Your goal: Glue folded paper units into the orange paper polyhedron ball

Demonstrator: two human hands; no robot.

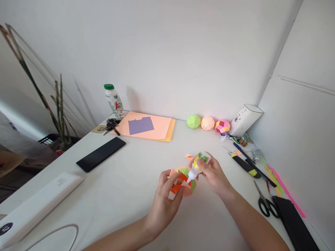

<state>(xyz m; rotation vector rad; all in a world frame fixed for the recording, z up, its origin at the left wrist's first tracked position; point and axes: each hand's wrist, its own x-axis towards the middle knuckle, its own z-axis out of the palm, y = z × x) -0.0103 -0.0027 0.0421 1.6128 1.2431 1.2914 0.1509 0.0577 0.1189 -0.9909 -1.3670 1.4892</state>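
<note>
My left hand (166, 197) grips a partly assembled paper ball (187, 190) with peach, orange and green faces; its open side faces up. In my right hand (216, 174) is a white glue bottle (201, 161) with a yellow and green label, tilted nozzle down. The nozzle tip is at a peach flap of the ball, beside my left fingertips. Whether it touches the flap I cannot tell. A small folded peach paper piece (188, 156) lies on the table just behind the ball.
Finished paper balls (193, 121) line the wall. Peach sheets (162, 127) lie at the back left, near a bottle (115, 101) and black phone (101, 154). Rightward are a utility knife (244, 165), scissors (264, 202) and a black case (294, 219). A white device (39, 205) sits left.
</note>
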